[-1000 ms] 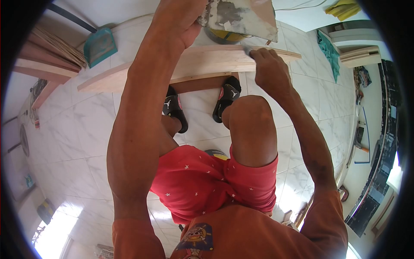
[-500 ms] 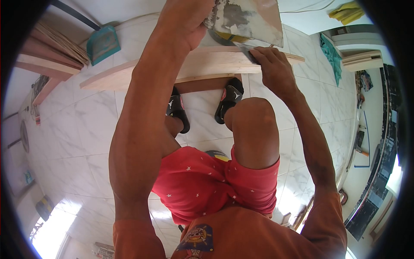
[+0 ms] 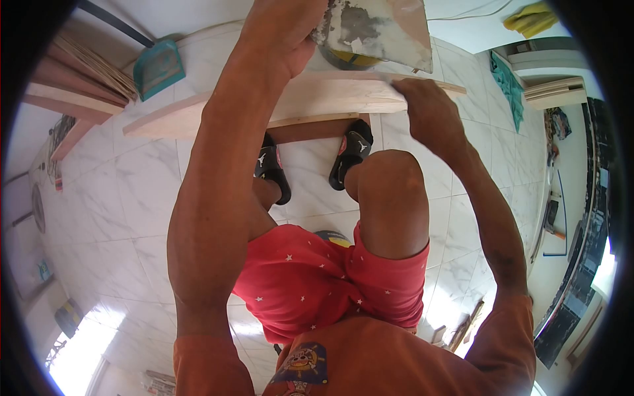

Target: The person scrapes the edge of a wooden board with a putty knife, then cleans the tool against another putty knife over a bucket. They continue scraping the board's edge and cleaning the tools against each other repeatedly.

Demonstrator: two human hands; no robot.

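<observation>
My left hand (image 3: 300, 49) grips the left edge of a flat, pale panel (image 3: 403, 33) smeared with grey filler; some of its fingers are hidden. Closed and slightly blurred, my right hand (image 3: 432, 112) is at the right part of a long, pale wooden board (image 3: 317, 96). A thin grey putty knife (image 3: 395, 84) shows only as a sliver at its fingertips, mostly covered by the hand. Below the panel, behind the board, sits a round yellow-and-dark container (image 3: 347, 59), partly hidden. The board lies across in front of my feet.
A teal dustpan (image 3: 158, 68) and stacked wood strips (image 3: 89, 79) are at the left. On the right lie a teal cloth (image 3: 508, 89), stacked boards (image 3: 555, 92) and a hammer (image 3: 551, 221). A yellow cloth (image 3: 530, 21) is at the top right.
My right hand has moved right and slightly down, away from the panel, along the board. The putty knife, plainer before, is now mostly hidden. My left hand and the panel have barely shifted.
</observation>
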